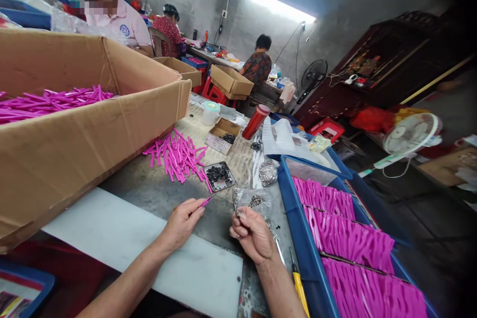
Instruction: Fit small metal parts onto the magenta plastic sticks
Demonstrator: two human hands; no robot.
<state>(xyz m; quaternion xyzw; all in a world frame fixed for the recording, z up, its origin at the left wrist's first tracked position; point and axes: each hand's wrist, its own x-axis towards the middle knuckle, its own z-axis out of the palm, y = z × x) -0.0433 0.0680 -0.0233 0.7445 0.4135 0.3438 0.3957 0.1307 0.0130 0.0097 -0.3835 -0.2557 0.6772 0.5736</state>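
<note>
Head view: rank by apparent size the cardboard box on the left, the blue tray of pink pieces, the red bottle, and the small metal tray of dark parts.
1. Cardboard box, though it sits nearest the camera.
2. Blue tray, cut off by the frame edge.
3. Red bottle and small metal tray: look alike, no ranking.

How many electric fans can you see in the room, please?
2: a black fan by the back wall, and a white fan at right near the dark cabinet. Others may be hidden.
</note>
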